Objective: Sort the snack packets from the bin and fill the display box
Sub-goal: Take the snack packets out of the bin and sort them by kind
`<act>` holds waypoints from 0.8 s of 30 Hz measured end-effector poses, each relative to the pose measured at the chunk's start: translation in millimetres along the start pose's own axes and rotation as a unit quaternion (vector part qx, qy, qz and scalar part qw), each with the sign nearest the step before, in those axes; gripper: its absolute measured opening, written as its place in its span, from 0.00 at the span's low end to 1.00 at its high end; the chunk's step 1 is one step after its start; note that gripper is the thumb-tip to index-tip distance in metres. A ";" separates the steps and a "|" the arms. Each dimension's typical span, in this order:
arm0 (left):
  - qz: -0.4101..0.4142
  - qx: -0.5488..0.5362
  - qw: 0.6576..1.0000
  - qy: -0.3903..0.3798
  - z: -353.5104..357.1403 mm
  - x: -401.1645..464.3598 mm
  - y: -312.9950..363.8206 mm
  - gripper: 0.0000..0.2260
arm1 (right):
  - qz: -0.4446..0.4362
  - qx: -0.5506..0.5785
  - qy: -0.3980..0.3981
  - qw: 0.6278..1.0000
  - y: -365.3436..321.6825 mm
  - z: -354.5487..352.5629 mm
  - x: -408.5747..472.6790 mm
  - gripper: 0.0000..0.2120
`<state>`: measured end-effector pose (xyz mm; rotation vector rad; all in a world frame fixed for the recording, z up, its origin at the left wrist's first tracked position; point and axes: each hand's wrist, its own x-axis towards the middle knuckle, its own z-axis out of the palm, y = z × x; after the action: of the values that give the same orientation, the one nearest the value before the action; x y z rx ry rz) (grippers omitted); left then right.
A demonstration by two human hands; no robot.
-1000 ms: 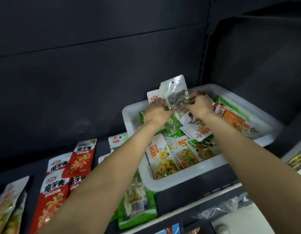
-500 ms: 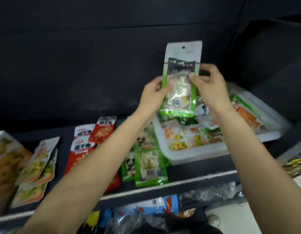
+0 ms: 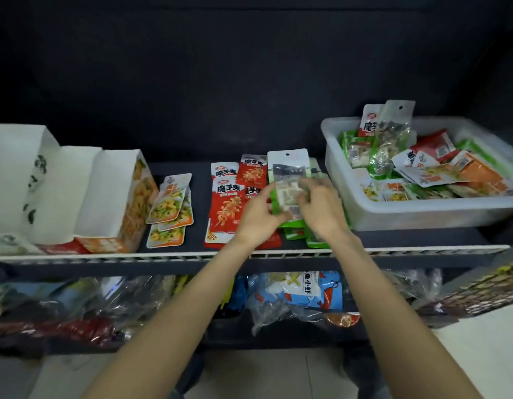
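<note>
A green and white snack packet [image 3: 288,174] is held low over the green pile [image 3: 295,233] on the dark shelf. My left hand [image 3: 259,216] pinches its left edge and my right hand [image 3: 320,207] grips its right side. The white plastic bin [image 3: 422,216] at the right holds several mixed packets, two standing upright at its back. Red packets [image 3: 226,203] lie in a pile left of my hands, and orange and yellow packets [image 3: 170,210] lie further left. The white stepped display box [image 3: 62,191] stands at the far left.
The shelf has a white front rail [image 3: 163,256]. Below it hangs a lower shelf crowded with bagged snacks, among them a blue packet [image 3: 315,292]. A dark back wall closes off the shelf. Pale floor shows at the bottom right.
Both hands lifted the green packet out of the bin, carried it left and lowered it onto the green pile on the shelf. The view swung left, revealing the display box.
</note>
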<state>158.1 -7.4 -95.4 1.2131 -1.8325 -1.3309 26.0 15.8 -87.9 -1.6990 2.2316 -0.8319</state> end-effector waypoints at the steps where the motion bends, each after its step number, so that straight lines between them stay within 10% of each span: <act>1: 0.003 0.007 1.000 0.007 7.0 5.3 -1.9 0.31 | 0.004 -0.036 -0.005 0.999 2.4 3.9 -1.9 0.19; 10: 0.069 0.338 0.937 -0.061 33.4 50.6 -5.6 0.19 | -0.085 -0.203 -0.076 0.973 43.4 12.8 4.3 0.19; 13: 0.082 0.347 0.927 -0.113 30.2 49.7 -2.9 0.19 | -0.078 -0.206 -0.124 0.968 47.4 13.1 6.8 0.22; 16: 0.133 0.347 0.928 0.001 24.3 43.0 4.8 0.16 | -0.114 -0.188 -0.128 0.967 39.5 -0.2 1.5 0.22; 20: 0.228 0.322 0.906 0.152 15.4 31.2 31.7 0.14 | -0.192 -0.127 -0.074 0.970 16.7 -53.1 -8.9 0.12; 24: 0.269 0.221 0.932 0.106 21.1 48.3 58.2 0.11 | -0.168 -0.058 0.044 0.983 14.9 -118.5 1.2 0.10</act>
<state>99.9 -36.4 -51.3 0.9049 -2.1540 -0.4831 -44.5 53.3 0.9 -2.1759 2.1142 -0.8781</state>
